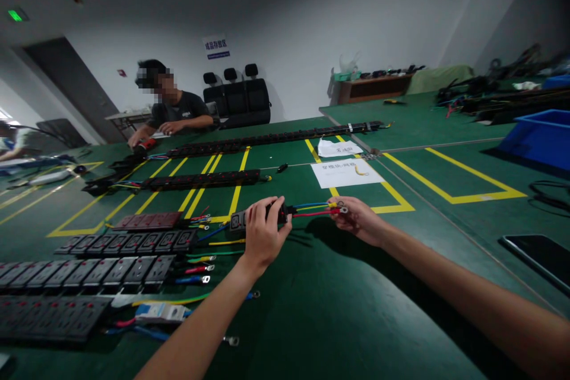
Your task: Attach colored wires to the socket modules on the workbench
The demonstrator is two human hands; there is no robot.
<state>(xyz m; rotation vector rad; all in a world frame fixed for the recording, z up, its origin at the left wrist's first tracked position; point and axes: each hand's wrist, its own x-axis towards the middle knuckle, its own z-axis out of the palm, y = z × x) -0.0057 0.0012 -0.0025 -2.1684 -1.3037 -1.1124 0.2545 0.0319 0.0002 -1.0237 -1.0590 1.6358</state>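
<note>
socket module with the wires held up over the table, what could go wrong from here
1. The right hand pinches the wires near their ring ends; a tug might strain where they enter the module.
2. The left hand holds the module above the table; a slip could drop it onto the loose wires below.

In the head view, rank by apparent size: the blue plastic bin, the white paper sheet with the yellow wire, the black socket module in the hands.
1. Blue plastic bin, though cut off by the frame edge.
2. White paper sheet.
3. Black socket module, partly hidden by the left hand.

Assembly workshop: socket strips (95,273) on taped green benches (312,320) (co-worker (173,110) opposite)
</note>
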